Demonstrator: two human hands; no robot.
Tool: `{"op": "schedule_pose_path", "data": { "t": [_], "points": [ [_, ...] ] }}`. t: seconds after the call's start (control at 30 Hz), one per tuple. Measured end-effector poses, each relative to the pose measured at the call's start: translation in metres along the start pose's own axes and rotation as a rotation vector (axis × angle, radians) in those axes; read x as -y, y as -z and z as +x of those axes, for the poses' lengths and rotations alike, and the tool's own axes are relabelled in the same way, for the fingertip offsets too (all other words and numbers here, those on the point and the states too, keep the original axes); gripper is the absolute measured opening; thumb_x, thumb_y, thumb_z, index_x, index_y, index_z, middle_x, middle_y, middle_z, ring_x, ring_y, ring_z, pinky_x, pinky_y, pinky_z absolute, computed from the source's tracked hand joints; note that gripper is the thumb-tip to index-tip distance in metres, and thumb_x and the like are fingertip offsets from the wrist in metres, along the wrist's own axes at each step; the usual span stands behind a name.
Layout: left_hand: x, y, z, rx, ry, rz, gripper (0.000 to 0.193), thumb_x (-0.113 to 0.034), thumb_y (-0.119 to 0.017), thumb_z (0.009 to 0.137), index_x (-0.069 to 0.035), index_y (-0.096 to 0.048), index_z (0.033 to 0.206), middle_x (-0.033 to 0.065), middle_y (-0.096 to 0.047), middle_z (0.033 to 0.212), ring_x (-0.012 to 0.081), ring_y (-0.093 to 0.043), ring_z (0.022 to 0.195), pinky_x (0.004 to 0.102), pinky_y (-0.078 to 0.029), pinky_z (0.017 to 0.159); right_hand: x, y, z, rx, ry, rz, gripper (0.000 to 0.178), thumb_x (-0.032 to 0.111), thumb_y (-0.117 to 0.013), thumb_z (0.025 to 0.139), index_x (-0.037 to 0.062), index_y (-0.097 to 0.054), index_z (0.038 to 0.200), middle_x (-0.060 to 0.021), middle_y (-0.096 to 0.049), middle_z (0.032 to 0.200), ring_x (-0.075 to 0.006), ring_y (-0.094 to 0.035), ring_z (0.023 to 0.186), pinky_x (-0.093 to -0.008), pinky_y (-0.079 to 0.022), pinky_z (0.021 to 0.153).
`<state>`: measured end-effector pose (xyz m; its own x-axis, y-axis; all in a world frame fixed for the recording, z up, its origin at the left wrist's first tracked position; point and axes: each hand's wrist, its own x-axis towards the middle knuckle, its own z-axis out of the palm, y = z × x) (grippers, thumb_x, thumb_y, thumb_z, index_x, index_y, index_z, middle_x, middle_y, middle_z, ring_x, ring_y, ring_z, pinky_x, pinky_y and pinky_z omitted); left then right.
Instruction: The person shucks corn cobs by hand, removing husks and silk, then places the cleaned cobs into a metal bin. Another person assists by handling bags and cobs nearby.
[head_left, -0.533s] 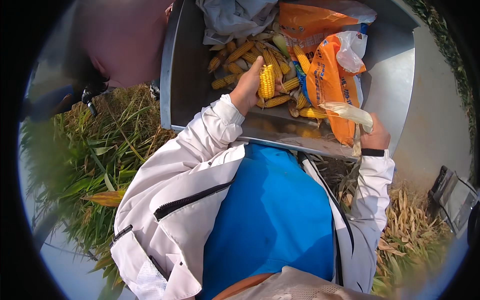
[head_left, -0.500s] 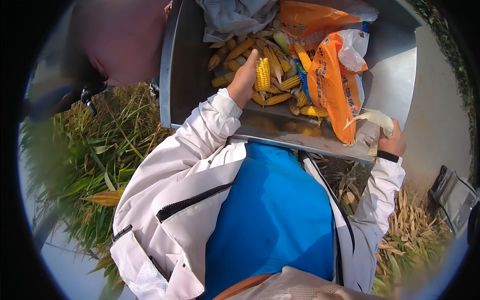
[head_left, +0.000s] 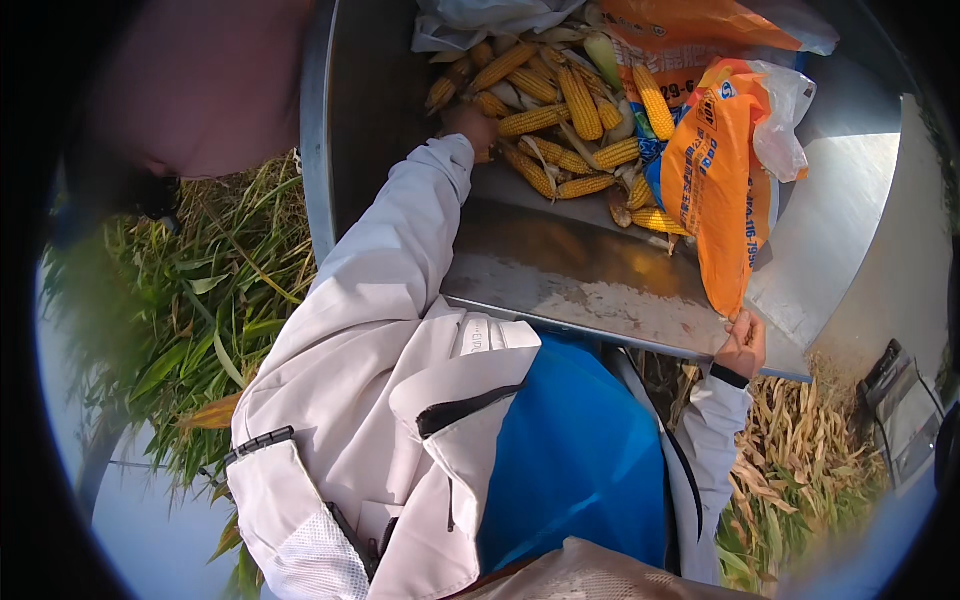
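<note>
Several yellow corn cobs [head_left: 582,104] lie heaped in a metal bin [head_left: 600,300], some with pale husk still on them. My left hand [head_left: 472,130] reaches to the left side of the heap, among the cobs; its fingers are mostly hidden. An orange plastic sack [head_left: 705,190] with printing rests on the bin's right part, one cob [head_left: 653,102] lying against it. At the sack's pointed lower corner, by the bin's near edge, my right hand [head_left: 742,345] pinches the plastic between thumb and fingers.
White plastic sheeting [head_left: 500,22] lies at the bin's far side. Green leafy plants [head_left: 240,270] grow to the left, and dry husks [head_left: 800,455] cover the ground at the right. A blurred person in pink [head_left: 210,90] is at the upper left, beside the bin.
My left hand has gone from holding up a corn cob to the heap's left side. My right hand has let go of the pale husk and moved onto the sack's corner.
</note>
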<state>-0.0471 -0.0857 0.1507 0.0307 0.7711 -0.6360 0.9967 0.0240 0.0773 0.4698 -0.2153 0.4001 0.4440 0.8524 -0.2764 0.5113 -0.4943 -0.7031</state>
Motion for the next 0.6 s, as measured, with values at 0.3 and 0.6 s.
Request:
{"op": "schedule_pose_path", "data": {
  "t": [0.3,0.6],
  "points": [
    [-0.008,-0.103,0.123,-0.305,-0.092,-0.026,0.033,-0.008,-0.053,0.091,0.0,-0.056,0.123,0.0218,-0.054,0.13,0.0385,-0.051,0.122,0.0465,-0.044,0.103,0.011,0.005,-0.004,-0.034,0.05,-0.255,0.024,0.02,-0.056,0.103,-0.0028,-0.065,0.105,-0.0097,-0.066,0.088,-0.0158,-0.061,0.077,-0.0291,-0.051,0.074],
    [-0.008,-0.076,0.136,-0.105,-0.091,0.296,0.031,-0.016,-0.055,0.094,-0.009,-0.058,0.125,0.0129,-0.053,0.119,0.0292,-0.052,0.11,0.042,-0.046,0.091,0.028,-0.003,-0.003,-0.021,-0.086,-0.316,0.023,0.019,-0.056,0.102,-0.0023,-0.064,0.106,-0.0089,-0.065,0.09,-0.0167,-0.062,0.08,-0.0288,-0.052,0.076]
  ]
}}
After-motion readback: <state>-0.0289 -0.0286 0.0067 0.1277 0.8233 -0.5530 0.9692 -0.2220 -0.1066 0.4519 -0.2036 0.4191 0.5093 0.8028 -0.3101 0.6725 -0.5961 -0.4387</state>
